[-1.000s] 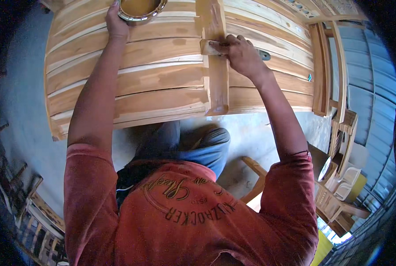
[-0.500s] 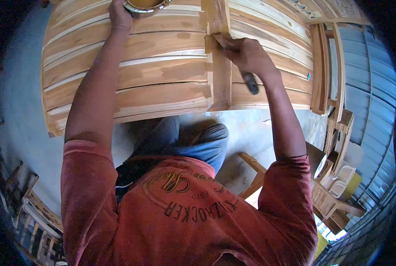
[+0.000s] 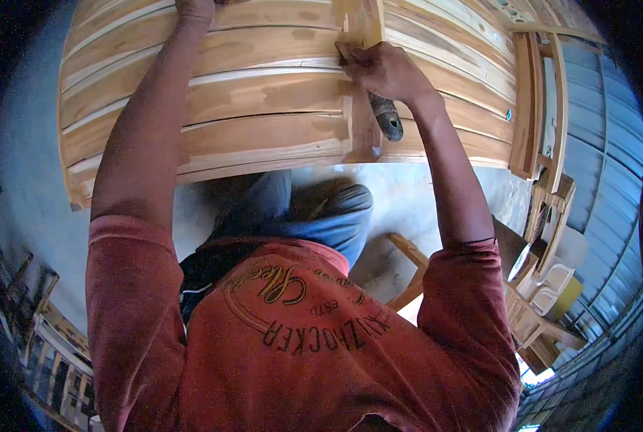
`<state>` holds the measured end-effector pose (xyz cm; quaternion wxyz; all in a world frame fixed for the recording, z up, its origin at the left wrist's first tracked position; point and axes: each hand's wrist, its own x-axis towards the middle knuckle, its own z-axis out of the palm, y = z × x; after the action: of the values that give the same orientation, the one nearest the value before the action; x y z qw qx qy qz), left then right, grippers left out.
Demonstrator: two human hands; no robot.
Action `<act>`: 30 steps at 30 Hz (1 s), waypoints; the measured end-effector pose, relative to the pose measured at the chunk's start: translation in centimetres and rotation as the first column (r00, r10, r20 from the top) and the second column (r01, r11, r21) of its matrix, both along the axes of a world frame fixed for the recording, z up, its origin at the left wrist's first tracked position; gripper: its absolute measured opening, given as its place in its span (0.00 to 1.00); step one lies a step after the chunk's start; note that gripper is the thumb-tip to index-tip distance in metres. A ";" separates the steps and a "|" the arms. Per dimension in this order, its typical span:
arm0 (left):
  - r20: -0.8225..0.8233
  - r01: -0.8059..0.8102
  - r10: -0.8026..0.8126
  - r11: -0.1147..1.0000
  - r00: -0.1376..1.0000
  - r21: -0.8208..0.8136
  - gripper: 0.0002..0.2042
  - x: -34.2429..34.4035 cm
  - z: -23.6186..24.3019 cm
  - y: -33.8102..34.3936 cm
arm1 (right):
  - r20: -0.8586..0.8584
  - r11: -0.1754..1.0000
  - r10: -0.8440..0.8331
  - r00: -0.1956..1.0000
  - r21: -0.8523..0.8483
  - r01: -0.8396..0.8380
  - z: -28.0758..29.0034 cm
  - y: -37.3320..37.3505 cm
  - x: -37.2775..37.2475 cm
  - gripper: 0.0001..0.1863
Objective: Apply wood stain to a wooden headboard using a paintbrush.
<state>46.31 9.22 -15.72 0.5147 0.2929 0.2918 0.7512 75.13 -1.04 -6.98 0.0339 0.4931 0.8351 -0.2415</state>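
A wide panel of pale wooden slats (image 3: 264, 97) lies before me, crossed by a vertical wooden strip (image 3: 363, 129). My right hand (image 3: 387, 70) is closed round a paintbrush, its dark handle (image 3: 387, 121) pointing toward me. The brush's head is largely covered by my fingers, over the left edge of the strip. My left hand (image 3: 195, 10) is at the top edge of the view, by a can whose rim barely shows; its fingers are mostly cut off. Darker, wet-looking patches mark several slats.
A wooden frame post (image 3: 526, 108) rises at the panel's right end. Stacked wooden furniture (image 3: 530, 317) and white plastic chairs (image 3: 551, 288) stand at the right, before a blue corrugated wall (image 3: 587, 137). My bent knee (image 3: 346, 205) is below the panel's near edge. Wooden slatted pieces (image 3: 62, 353) are at lower left.
The open can of brownish liquid in my left hand has slipped almost out of view at the top. My right hand with the brush sits slightly farther up and left in the picture.
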 end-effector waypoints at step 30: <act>0.116 -0.009 0.026 0.990 0.993 -0.140 0.29 -7.0 -9.6 4.9 | 0.499 0.982 0.184 0.847 -0.057 -0.180 2.9 3.7 -0.3 0.22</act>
<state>39.29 14.14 -25.31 0.5436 0.2088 0.3152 0.7494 74.85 2.70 -4.08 0.2747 0.4573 0.8394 -0.1038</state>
